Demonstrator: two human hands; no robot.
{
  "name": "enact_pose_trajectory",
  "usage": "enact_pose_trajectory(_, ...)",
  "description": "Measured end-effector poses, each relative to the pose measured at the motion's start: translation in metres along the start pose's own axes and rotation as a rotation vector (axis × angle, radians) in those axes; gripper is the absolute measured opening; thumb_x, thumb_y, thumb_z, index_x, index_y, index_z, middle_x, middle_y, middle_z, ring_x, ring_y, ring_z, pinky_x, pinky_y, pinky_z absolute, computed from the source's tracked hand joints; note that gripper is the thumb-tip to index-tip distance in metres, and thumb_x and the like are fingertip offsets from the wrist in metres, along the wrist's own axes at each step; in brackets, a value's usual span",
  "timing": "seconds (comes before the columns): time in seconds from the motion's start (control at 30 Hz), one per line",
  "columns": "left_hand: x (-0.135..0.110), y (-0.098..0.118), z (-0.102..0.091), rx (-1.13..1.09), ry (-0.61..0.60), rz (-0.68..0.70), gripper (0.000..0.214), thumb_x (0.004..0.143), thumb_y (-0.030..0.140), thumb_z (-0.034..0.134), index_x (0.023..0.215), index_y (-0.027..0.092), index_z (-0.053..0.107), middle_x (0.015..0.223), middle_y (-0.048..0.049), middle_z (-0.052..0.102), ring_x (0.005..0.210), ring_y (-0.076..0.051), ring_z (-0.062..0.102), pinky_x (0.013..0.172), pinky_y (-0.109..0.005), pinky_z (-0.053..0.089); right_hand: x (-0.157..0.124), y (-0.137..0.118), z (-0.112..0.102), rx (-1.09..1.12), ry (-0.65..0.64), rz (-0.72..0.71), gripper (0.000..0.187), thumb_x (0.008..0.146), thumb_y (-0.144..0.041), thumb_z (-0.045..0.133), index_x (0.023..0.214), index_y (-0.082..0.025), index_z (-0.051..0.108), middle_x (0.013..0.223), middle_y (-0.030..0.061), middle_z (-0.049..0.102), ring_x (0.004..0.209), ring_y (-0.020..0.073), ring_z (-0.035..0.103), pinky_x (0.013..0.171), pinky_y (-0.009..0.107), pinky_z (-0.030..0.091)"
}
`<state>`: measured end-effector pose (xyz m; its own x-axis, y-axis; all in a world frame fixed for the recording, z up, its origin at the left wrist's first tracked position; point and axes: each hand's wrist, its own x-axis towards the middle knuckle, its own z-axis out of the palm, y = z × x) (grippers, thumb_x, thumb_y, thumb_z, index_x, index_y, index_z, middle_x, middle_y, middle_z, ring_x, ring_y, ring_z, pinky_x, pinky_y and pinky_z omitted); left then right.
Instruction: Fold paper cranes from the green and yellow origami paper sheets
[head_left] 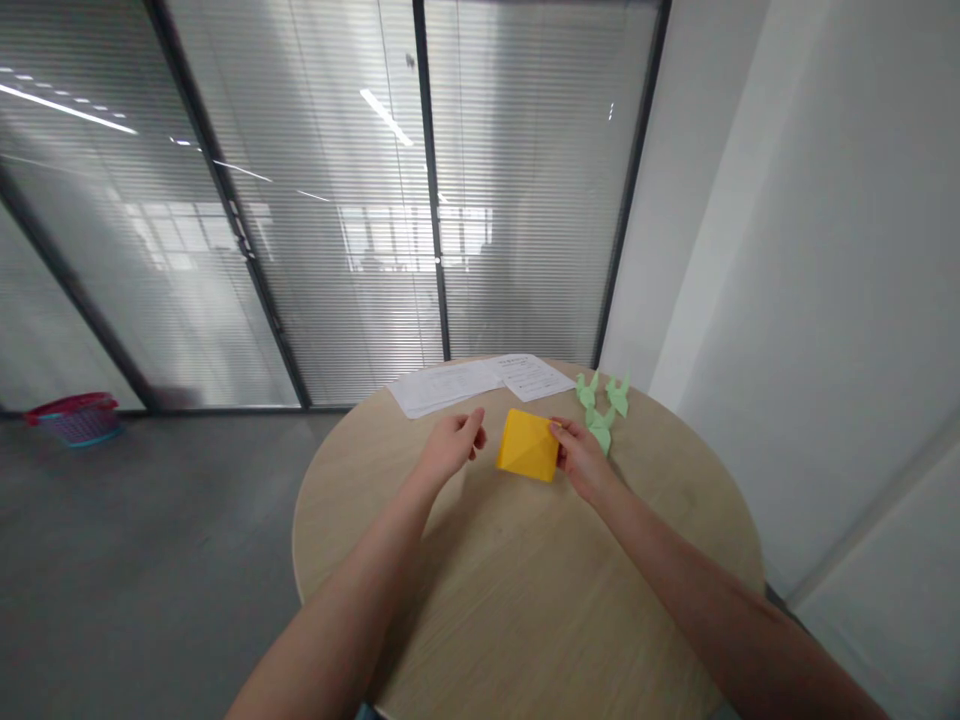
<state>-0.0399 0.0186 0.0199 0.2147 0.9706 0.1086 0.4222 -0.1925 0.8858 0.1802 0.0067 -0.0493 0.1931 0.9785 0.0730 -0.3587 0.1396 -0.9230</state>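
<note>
A folded yellow paper [528,445] lies on the round wooden table [525,590], creased across its middle. My right hand [581,458] pinches its right edge with thumb and fingers. My left hand [454,444] hovers just left of the paper without touching it, fingers loosely curled with nothing in them.
Several green folded paper figures [602,406] lie at the table's far right. White printed sheets [480,383] rest at the far edge. Glass partitions with blinds stand behind. A pink and blue basket [75,417] sits on the floor at the far left. A white wall runs along the right.
</note>
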Motion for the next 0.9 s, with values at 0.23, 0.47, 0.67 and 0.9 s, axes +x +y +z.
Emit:
enact_pose_trajectory(0.23, 0.001, -0.009, 0.014, -0.075, -0.264, -0.043, 0.052, 0.08, 0.061, 0.052, 0.094, 0.013, 0.066, 0.092, -0.0124, 0.07, 0.073, -0.02, 0.065, 0.054, -0.026, 0.047, -0.002, 0.004, -0.002, -0.26, -0.128, -0.094, 0.043, 0.072, -0.04, 0.07, 0.11, -0.022, 0.061, 0.087, 0.0048, 0.072, 0.078, 0.0209, 0.068, 0.064, 0.03, 0.052)
enact_pose_trajectory(0.47, 0.003, -0.017, 0.018, -0.107, -0.364, -0.083, 0.038, 0.079, 0.05, 0.058, 0.08, 0.013, 0.068, 0.069, -0.0071, 0.067, 0.056, -0.015, 0.06, 0.054, -0.027, 0.046, -0.004, 0.003, -0.002, -0.301, -0.19, -0.093, 0.043, 0.074, -0.039, 0.07, 0.114, -0.027, 0.06, 0.084, 0.0025, 0.073, 0.075, 0.0209, 0.069, 0.063, 0.031, 0.053)
enact_pose_trajectory(0.67, 0.011, -0.026, 0.016, -0.25, -0.201, -0.053, 0.037, 0.079, 0.048, 0.059, 0.084, 0.013, 0.069, 0.079, -0.0095, 0.069, 0.062, -0.015, 0.062, 0.056, -0.027, 0.048, -0.005, 0.003, -0.002, -0.239, -0.249, 0.062, 0.045, 0.072, -0.038, 0.074, 0.112, -0.023, 0.062, 0.095, 0.0064, 0.073, 0.076, 0.0208, 0.069, 0.051, 0.026, 0.052)
enact_pose_trajectory(0.9, 0.017, -0.036, 0.014, -0.008, -0.293, 0.029, 0.034, 0.072, 0.044, 0.066, 0.082, 0.012, 0.071, 0.076, -0.0072, 0.068, 0.06, -0.015, 0.058, 0.055, -0.026, 0.045, -0.002, 0.009, -0.007, -0.435, -0.342, 0.024, 0.031, 0.075, -0.038, 0.07, 0.098, -0.018, 0.07, 0.083, 0.0067, 0.072, 0.053, 0.0114, 0.058, 0.039, 0.018, 0.041)
